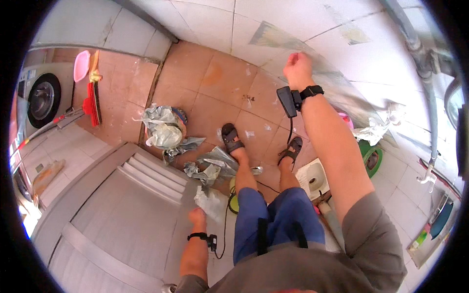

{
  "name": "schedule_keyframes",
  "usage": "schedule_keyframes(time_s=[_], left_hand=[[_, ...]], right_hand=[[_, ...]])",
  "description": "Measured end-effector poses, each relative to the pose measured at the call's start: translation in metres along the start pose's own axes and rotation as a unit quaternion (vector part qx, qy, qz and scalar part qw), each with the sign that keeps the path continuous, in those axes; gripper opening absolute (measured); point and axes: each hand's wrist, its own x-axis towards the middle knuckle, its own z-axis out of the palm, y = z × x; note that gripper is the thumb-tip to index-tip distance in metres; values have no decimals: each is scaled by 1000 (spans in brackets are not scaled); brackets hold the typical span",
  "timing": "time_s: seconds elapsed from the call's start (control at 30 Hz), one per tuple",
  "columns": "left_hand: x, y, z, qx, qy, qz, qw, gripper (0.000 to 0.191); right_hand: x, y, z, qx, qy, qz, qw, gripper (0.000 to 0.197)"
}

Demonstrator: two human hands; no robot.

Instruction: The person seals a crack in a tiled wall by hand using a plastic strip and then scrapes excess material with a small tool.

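My left hand [198, 217] is closed around a crumpled piece of whitish plastic film [209, 200], beside the grey louvred door [124, 205]. Higher up, my right hand [298, 67] is curled in front of the white tiled wall [267, 14]; whether anything is inside its fingers cannot be made out. Behind that hand, a blurred greyish sheet of film [329, 78] runs along the lower wall. A grey-yellow patch [273, 34] marks the tiles nearby. Both wrists carry black strapped devices. Crumpled silvery film [218, 161] lies on the floor by my left foot.
A bin [181, 119] is heaped with crumpled film. Near my right foot is a squat toilet pan [315, 179], with a green tub [373, 157] by the wall. Grey pipes [427, 84] line the right side. A red-headed broom [94, 104] and washing machine [44, 97] stand left.
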Motion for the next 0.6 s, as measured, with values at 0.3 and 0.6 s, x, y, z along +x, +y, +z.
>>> schedule_keyframes(time_s=[0.3,0.6], left_hand=[[-26,15,-23,289,6,-30,957,19],[-54,39,-14,-31,-230,-3,973,14]], right_hand=[[-51,-104,-6,483,214,127,839,15],[-45,-60,-10,163,307,-35,937,28]])
